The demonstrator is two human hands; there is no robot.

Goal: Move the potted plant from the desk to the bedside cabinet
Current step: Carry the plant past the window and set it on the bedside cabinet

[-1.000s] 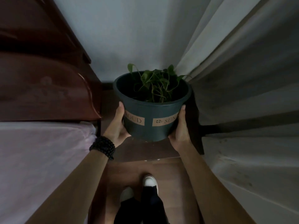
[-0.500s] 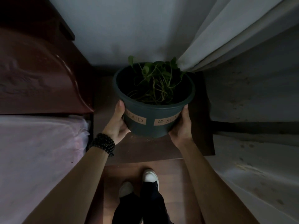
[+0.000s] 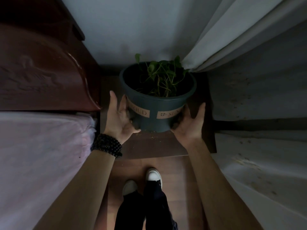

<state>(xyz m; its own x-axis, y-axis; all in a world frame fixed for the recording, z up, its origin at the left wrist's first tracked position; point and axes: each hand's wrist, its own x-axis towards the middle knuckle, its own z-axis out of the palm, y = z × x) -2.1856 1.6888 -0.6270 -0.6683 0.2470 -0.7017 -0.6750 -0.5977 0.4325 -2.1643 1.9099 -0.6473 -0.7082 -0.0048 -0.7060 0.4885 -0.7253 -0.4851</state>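
The potted plant, a dark green pot with tan labels and thin leafy stems, stands upright on the dark wooden bedside cabinet. My left hand is at the pot's left side, palm turned up, fingers spread and slightly off the wall. My right hand is at the pot's lower right, fingers apart and off the pot. Crumbs of soil lie on the cabinet top by the pot's base.
A carved dark red headboard and a bed with a pale pink sheet lie to the left. Light curtains hang on the right, touching the plant's leaves. A white wall is behind. My feet stand on the wooden floor.
The pot has come down onto the cabinet top. Both hands have opened and come away from its sides.
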